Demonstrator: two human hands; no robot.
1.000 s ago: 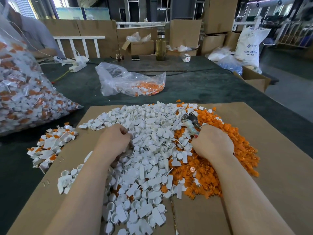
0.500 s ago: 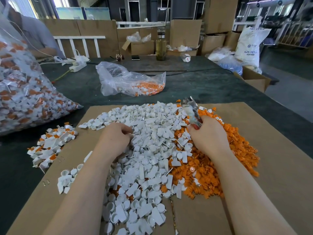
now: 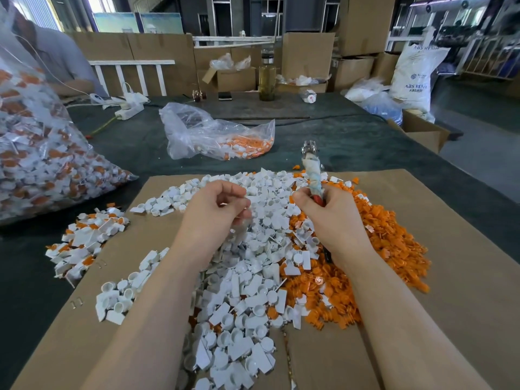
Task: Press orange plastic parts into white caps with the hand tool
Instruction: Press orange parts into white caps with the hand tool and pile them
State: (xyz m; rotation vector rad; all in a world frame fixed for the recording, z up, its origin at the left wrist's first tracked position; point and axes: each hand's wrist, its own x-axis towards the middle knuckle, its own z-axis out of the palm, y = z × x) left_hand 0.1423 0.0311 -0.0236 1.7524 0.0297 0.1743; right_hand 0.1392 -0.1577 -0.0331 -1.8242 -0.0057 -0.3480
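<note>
A big heap of white caps [image 3: 253,277] lies on a cardboard sheet [image 3: 455,249], with a heap of orange plastic parts [image 3: 385,243] against its right side. My right hand [image 3: 332,220] grips the hand tool [image 3: 313,173] by its red handle. The tool stands nearly upright, its tape-wrapped shaft and metal tip pointing away from me above the heaps. My left hand [image 3: 213,218] hovers just over the white heap with curled fingers, pinching what looks like a single white cap, blurred by motion.
A small pile of white-and-orange caps [image 3: 84,240] lies at the sheet's left edge, beside a large clear bag of them [image 3: 36,153]. A smaller plastic bag [image 3: 219,136], a power strip [image 3: 129,108] and a bottle [image 3: 266,77] sit farther back. A person [image 3: 53,60] sits at far left.
My right hand has swung the tool up from lying low over the orange heap to nearly upright. My left hand has lifted off the white heap and turned palm inward.
</note>
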